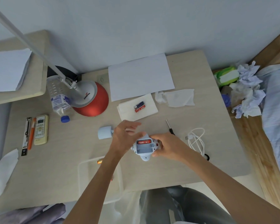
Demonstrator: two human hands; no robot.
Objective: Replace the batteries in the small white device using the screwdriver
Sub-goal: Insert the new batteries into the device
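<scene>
White cover piece (105, 132) lies off to the left. L hand (124, 136) hovers loose by the device (144, 147), fingers spread, grasping nothing. Device sits mid-table, compartment up: one red batt (143, 141) in, lower slots bare. R hand (167, 147) grips its side. Refitting step, I'd say. Next: fetch two batts (139, 106) off the napkin (137, 109); screwdriver (170, 127) waits right.

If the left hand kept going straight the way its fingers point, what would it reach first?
Probably the two batteries on the white napkin: the left hand has its fingers pointing up-right toward them, with bare table between. Height above the table is unclear.
</scene>
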